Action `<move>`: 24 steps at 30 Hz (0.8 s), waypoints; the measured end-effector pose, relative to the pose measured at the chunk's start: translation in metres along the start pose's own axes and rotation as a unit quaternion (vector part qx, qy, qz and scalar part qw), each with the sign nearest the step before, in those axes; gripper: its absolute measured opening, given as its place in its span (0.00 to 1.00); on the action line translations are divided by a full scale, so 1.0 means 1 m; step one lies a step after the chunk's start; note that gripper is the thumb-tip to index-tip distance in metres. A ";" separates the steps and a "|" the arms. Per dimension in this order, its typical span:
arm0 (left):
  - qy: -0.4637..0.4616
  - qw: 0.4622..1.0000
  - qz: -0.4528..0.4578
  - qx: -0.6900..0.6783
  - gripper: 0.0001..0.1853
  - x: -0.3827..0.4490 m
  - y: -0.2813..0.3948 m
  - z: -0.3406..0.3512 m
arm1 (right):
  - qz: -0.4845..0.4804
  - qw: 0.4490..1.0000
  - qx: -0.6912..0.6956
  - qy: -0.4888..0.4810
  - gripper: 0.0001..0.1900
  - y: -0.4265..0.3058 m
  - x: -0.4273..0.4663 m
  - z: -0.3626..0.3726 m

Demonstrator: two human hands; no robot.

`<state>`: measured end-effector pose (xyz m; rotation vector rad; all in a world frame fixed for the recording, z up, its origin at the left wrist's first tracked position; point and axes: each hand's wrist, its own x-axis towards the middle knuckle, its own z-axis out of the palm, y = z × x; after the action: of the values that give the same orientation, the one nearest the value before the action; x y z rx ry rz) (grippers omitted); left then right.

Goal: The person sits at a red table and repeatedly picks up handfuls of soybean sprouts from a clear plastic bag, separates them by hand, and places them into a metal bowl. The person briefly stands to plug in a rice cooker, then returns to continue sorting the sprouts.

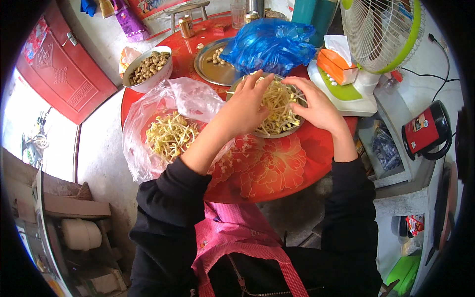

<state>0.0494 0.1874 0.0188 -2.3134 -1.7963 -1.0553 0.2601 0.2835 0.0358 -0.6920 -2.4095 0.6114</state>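
Note:
A metal bowl [276, 136] of bean sprouts [279, 105] stands on the red round table [267, 167] with a flower pattern. My left hand [250, 104] is over the bowl's left side, its fingers spread. On the opposite side, my right hand [317, 105] curves around the heap with thumb and fingers apart. Both hands are at the sprouts; whether the fingertips press on them is hard to see. To the left, an opened clear plastic bag [135, 152] holds more bean sprouts [172, 133], partly behind my left forearm.
A white bowl of peanuts [139, 88] sits back left. Behind the sprouts are a round metal tray [207, 72] with a few peanuts and a blue plastic bag [269, 46]. At right stand an electric fan [378, 33] and an orange tissue pack [336, 67]. Small scraps lie near the front.

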 end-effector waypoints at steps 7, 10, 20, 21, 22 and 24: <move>-0.144 0.976 -0.053 0.156 0.27 -0.014 0.023 -0.019 | -0.119 0.987 -0.109 -0.018 0.14 -0.007 0.020 0.027; -0.052 0.984 -0.006 0.173 0.23 -0.022 0.014 -0.010 | -0.128 0.984 -0.123 -0.001 0.13 0.002 0.031 0.032; -0.133 0.981 -0.057 0.131 0.18 -0.038 0.024 -0.027 | -0.074 0.992 -0.106 -0.009 0.11 0.015 0.039 0.020; -0.113 0.984 -0.047 0.131 0.18 -0.040 0.024 -0.026 | -0.057 0.994 -0.092 -0.009 0.11 0.014 0.038 0.017; -0.093 0.986 -0.037 0.130 0.18 -0.040 0.023 -0.024 | -0.069 0.994 -0.084 0.000 0.11 0.013 0.038 0.016; -0.058 0.991 -0.024 0.121 0.19 -0.042 0.022 -0.022 | -0.095 0.993 -0.065 0.020 0.12 0.011 0.040 0.013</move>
<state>0.0539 0.1358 0.0221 -2.2373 -1.9083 -0.6747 0.2272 0.3123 0.0352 -0.5121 -2.4581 0.3634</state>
